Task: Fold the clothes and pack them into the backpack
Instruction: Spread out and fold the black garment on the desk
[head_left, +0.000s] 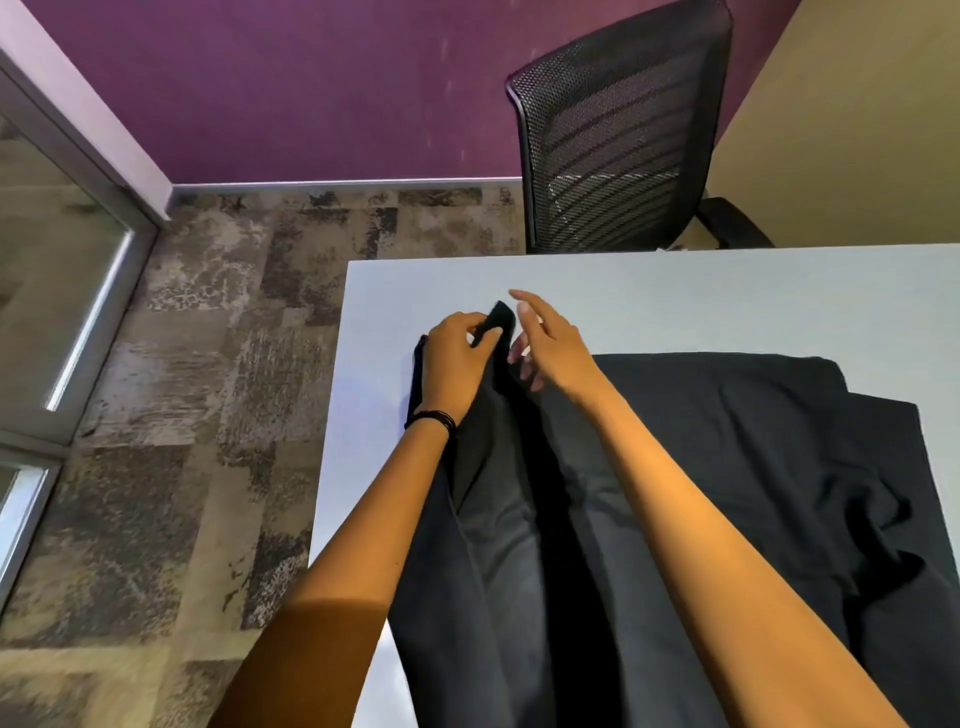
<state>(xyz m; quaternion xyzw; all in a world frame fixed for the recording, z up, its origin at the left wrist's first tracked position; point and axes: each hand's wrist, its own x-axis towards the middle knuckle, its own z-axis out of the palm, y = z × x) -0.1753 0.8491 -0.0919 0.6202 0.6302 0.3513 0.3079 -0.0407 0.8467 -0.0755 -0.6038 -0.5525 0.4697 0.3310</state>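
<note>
Forearms (374, 519) stretch out from my remote viewpoint across a black garment (701, 467) spread on the white worktop (753, 296). The left grip (457, 358) pinches the garment's far corner (500, 318) between thumb and fingers, raised slightly off the surface. The right grip (550, 343), fingers straight and holding nothing, hovers just right of that corner; I cannot tell whether it touches cloth. From the pinch the fabric runs back toward me in a long bunched strip, far to near, close to the worktop's left edge, while its broader body lies flat to the right. In my judgement the coming fold turns on this: the bulk sits right and near of the held corner, with the right grip closest to steady it. No backpack is in view.
</note>
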